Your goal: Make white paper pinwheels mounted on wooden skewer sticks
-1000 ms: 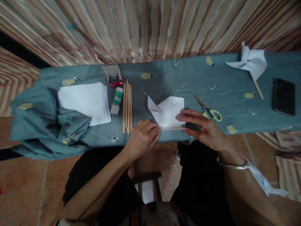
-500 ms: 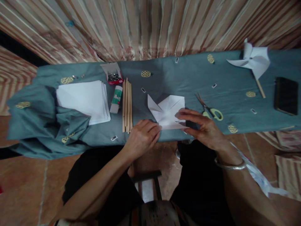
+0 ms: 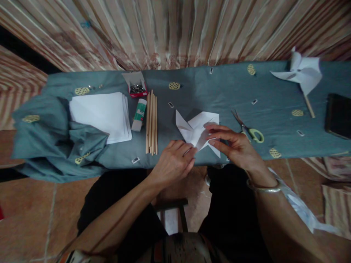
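The white paper (image 3: pixel 195 134) could tear at a slit if my right hand (image 3: pixel 236 147) tugs too hard, or skid if my left hand (image 3: pixel 175 159) lets it slip; it lies on the cloth-covered counter (image 3: pixel 205 89), cut into flaps, one raised at its left; my left pinches its near edge; my right fingers (image 3: pixel 225 136), slightly parted, meet a flap, though I cannot tell whether they grip it.

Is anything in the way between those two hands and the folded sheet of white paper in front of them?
Nothing visible. The left hand and right hand both touch the folded white paper sheet. The pale wooden sticks lie left of it, the green-handled metal scissors right.
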Demonstrator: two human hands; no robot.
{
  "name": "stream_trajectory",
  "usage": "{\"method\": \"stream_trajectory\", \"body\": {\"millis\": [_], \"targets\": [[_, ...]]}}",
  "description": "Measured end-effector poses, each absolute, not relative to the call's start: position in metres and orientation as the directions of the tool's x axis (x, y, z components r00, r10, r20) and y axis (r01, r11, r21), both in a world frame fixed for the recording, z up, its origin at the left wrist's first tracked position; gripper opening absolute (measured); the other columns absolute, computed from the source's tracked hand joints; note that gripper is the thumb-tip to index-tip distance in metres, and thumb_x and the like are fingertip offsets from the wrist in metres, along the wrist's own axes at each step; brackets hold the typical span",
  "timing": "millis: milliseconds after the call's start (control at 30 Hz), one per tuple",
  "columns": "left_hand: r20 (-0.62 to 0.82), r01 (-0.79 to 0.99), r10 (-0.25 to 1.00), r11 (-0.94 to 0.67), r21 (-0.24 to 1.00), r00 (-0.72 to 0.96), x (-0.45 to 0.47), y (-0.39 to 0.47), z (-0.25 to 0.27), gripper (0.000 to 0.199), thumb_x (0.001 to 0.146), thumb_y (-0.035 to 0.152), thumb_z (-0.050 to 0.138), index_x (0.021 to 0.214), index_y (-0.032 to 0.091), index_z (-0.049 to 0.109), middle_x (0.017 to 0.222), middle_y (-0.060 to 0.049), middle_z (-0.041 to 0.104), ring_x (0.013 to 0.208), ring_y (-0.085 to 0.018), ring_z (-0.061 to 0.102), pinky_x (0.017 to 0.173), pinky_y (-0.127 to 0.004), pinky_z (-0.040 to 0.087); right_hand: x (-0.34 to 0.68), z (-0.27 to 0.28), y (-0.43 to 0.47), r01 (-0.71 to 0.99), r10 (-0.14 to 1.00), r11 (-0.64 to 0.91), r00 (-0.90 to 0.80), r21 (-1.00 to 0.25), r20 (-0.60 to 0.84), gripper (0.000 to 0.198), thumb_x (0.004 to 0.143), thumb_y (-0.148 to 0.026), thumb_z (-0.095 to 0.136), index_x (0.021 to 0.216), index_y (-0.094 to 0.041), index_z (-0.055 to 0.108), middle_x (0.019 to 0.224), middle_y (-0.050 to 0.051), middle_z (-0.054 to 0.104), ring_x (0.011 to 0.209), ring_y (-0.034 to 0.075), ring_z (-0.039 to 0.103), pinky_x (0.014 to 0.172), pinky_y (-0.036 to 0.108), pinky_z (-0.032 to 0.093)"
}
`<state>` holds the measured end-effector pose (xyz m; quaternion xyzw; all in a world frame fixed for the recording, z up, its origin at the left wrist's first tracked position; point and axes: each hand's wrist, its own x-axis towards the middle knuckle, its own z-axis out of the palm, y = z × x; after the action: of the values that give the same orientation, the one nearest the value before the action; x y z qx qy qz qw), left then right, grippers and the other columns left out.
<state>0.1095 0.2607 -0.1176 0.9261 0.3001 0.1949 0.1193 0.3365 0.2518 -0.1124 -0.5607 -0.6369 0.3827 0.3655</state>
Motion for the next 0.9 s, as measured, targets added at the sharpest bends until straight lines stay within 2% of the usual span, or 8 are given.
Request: {"method": "stream_trajectory", "body": {"millis": [133, 433, 900], "targets": [[0.291, 0.467, 0.56, -0.82, 0.332, 0.776, 0.113, 0.257, -0.119, 0.026, 0.096, 0.015, 0.046, 0.12, 0.012, 0.057, 0.102, -0.01, 0.069, 0.091, -0.021, 0.061, 0.078, -0.035, 0.048, 0.33, -0.12, 0.258, 0.523, 0.992, 0.109, -0.108, -0.845, 0.061, 0.009, 0.085, -0.031, 0.066, 0.086, -0.027, 0.074, 0.124, 0.006, 0.066, 0.12, 0.026, 0.06, 0.109, 0.049, 0.043], [0.276, 0.457, 0.573, -0.801, 0.386, 0.772, 0.114, 0.258, -0.122, 0.019, 0.096, 0.012, 0.046, 0.108, 0.011, 0.061, 0.101, -0.009, 0.068, 0.093, -0.021, 0.06, 0.081, -0.035, 0.05, 0.319, -0.122, 0.259, 0.688, 0.988, 0.122, -0.019, -0.716, 0.15, 0.007, 0.082, -0.032, 0.07, 0.08, -0.025, 0.071, 0.126, 0.006, 0.064, 0.116, 0.029, 0.061, 0.102, 0.049, 0.049], [0.276, 0.46, 0.593, -0.783, 0.419, 0.757, 0.115, 0.258, -0.122, 0.018, 0.095, 0.012, 0.047, 0.103, 0.011, 0.063, 0.098, -0.009, 0.067, 0.091, -0.021, 0.06, 0.081, -0.035, 0.052, 0.313, -0.123, 0.259, 0.762, 0.982, 0.14, -0.025, -0.632, 0.186, 0.013, 0.085, -0.035, 0.067, 0.079, -0.024, 0.07, 0.126, 0.009, 0.063, 0.115, 0.029, 0.06, 0.102, 0.049, 0.049]]}}
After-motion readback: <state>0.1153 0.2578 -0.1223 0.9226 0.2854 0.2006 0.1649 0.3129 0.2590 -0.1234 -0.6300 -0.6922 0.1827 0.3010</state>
